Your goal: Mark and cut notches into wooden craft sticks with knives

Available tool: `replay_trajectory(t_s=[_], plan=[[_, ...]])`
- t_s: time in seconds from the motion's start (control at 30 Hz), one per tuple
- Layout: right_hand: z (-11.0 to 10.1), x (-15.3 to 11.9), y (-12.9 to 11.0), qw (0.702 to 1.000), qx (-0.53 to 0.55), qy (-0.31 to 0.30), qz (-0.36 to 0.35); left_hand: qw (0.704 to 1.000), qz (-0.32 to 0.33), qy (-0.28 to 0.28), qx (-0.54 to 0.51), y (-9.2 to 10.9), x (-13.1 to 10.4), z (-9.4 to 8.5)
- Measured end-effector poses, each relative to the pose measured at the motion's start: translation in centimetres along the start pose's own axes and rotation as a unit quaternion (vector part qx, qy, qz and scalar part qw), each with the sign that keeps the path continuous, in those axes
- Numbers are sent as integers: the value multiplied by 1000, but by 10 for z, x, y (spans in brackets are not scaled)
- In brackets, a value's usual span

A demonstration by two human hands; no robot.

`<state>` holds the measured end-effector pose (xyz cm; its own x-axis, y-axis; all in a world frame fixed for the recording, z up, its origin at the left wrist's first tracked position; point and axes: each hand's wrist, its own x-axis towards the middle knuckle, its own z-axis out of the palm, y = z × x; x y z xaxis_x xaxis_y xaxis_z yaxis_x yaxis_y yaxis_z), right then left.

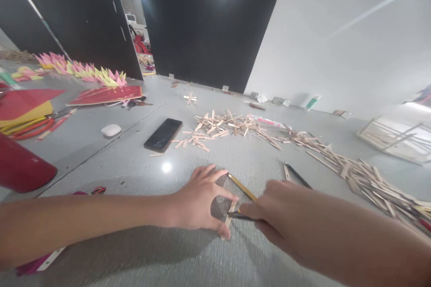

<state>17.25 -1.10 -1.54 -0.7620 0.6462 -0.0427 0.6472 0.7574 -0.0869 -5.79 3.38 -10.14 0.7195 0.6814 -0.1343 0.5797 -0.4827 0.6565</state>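
Observation:
A short flat wooden stick lies on the grey table. My left hand holds it down, the thumb on its near end and a finger on its far end. The other fingers are spread toward a narrow yellow strip, which one fingertip touches or nearly touches. My right hand is closed around a craft knife; most of its handle is hidden in the fist. The knife's blade reaches across the stick between my left thumb and finger.
Beyond my hands lie a phone, a white case and a heap of cut sticks. More wood strips and a dark pen lie right. A red cylinder stands left; a dark panel rises behind.

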Motion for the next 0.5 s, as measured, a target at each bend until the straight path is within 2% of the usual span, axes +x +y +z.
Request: replay_trajectory(t_s=[0.1, 0.2, 0.33, 0.43, 0.5], plan=[[-23, 30, 6, 997, 21, -68, -39, 1000, -4, -1, -4, 1, -1, -1], [-26, 31, 7, 995, 36, -85, -23, 1000, 5, 5, -4, 0, -2, -1], [0, -7, 1, 997, 58, -48, 34, 1000, 3, 2, 4, 0, 0, 0], [28, -42, -3, 993, 94, 7, 71, 1000, 0, 5, 6, -1, 1, 1], [39, -54, -3, 991, 95, 35, 90, 1000, -1, 4, 1, -1, 1, 2]])
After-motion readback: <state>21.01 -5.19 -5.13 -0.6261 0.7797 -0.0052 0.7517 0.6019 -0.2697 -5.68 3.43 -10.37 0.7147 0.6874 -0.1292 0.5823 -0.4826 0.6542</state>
